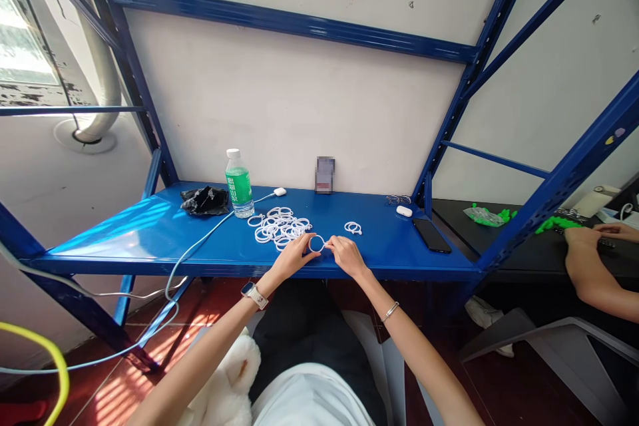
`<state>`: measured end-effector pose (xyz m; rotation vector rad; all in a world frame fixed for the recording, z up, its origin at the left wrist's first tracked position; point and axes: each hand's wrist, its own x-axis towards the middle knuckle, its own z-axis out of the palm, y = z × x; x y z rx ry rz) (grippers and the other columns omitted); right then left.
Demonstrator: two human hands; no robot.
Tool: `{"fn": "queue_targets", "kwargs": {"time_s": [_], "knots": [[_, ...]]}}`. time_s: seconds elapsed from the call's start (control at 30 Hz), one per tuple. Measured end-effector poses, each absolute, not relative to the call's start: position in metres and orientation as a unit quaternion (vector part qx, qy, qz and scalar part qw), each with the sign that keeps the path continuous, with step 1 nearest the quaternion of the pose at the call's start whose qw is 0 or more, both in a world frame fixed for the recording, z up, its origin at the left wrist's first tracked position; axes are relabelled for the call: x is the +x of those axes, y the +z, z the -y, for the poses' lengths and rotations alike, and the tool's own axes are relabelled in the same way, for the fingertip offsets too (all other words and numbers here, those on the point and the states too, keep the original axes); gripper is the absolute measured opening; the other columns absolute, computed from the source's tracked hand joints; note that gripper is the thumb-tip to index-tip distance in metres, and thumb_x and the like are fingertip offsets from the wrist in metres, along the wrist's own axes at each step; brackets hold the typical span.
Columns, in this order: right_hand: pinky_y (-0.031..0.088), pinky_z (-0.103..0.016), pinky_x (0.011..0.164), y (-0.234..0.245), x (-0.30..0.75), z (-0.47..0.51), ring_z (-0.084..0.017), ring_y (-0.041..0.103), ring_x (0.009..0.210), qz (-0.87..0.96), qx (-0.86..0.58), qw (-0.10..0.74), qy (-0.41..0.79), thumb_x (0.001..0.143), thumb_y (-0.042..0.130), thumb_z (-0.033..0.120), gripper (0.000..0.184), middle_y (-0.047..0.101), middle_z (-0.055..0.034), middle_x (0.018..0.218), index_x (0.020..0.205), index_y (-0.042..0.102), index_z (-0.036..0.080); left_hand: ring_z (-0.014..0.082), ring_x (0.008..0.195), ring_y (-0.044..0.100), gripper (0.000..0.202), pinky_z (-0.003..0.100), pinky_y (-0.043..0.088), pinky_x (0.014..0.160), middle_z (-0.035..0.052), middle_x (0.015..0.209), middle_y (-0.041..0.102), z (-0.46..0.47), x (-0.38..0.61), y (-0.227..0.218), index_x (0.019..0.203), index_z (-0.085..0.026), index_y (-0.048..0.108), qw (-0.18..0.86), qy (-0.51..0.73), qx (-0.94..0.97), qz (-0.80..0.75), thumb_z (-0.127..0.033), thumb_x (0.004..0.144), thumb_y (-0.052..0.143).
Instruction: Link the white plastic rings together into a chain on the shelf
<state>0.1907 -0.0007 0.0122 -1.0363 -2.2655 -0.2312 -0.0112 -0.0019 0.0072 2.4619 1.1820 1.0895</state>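
Between my two hands is a white ring (pixel 316 244), held just above the front edge of the blue table. My left hand (pixel 294 254) pinches its left side with thumb and fingers. On the opposite side, the fingers of my right hand (pixel 346 255) are closed on the ring's right edge. A loose pile of similar white rings (pixel 279 226) lies just beyond my left hand. Apart from the pile, a small cluster of white rings (pixel 353 228) rests beyond my right hand.
Behind the pile stand a water bottle (pixel 239 186) and a crumpled black bag (pixel 204 201). A phone (pixel 325 175) leans on the wall. To the right lie glasses (pixel 398 200), a white earbud case (pixel 404 212) and a black phone (pixel 431 235). A co-worker's arm (pixel 594 273) is at the neighbouring table.
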Motion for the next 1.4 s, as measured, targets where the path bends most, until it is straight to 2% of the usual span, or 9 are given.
{"fn": "queue_targets", "kwargs": {"time_s": [0.33,0.57,0.73,1.0,1.4], "knots": [[0.046,-0.027,0.065,0.0125,0.1906,0.0008,-0.018,0.064,0.072,0.859,-0.392,0.313,-0.102,0.098,0.042,0.023,0.02,0.068,-0.0052,0.08,0.085,0.056,0.018,0.0174,0.068,0.058,0.042,0.028,0.049,0.06,0.0017,0.082,0.058,0.0026,-0.0108,0.0083,0.121,-0.021,0.047,0.097,0.369,0.831,-0.404,-0.048,0.089,0.048],[0.045,-0.028,0.07,0.0162,0.189,0.0046,-0.019,0.064,0.077,0.86,-0.388,0.306,-0.129,0.098,0.041,0.025,0.02,0.069,-0.0071,0.085,0.096,0.059,0.017,0.0164,0.066,0.057,0.041,0.027,0.048,0.059,0.0014,0.081,0.057,0.0015,-0.0112,0.0069,0.121,-0.02,0.047,0.09,0.378,0.829,-0.402,-0.047,0.09,0.047],[0.044,-0.026,0.067,0.0196,0.1881,0.0082,-0.017,0.063,0.071,0.855,-0.4,0.303,-0.129,0.096,0.044,0.025,0.019,0.067,-0.0054,0.08,0.103,0.059,0.017,0.0163,0.068,0.058,0.041,0.027,0.049,0.06,0.0022,0.084,0.058,0.0024,-0.0108,0.0079,0.123,-0.021,0.046,0.086,0.375,0.832,-0.4,-0.046,0.091,0.046],[0.042,-0.024,0.063,0.0204,0.1881,0.0089,-0.015,0.061,0.065,0.855,-0.4,0.3,-0.138,0.095,0.044,0.023,0.016,0.064,-0.0027,0.071,0.099,0.058,0.017,0.0161,0.067,0.057,0.043,0.027,0.05,0.059,0.0029,0.086,0.059,0.0024,-0.0101,0.0082,0.125,-0.021,0.046,0.076,0.382,0.834,-0.392,-0.046,0.091,0.045],[0.041,-0.024,0.062,0.0182,0.1882,0.0065,-0.015,0.06,0.063,0.86,-0.396,0.29,-0.142,0.095,0.043,0.021,0.014,0.062,-0.0018,0.069,0.097,0.057,0.017,0.0163,0.067,0.057,0.043,0.028,0.05,0.061,0.0029,0.086,0.058,0.0012,-0.0101,0.0064,0.125,-0.021,0.046,0.072,0.379,0.835,-0.393,-0.046,0.091,0.045]]}}
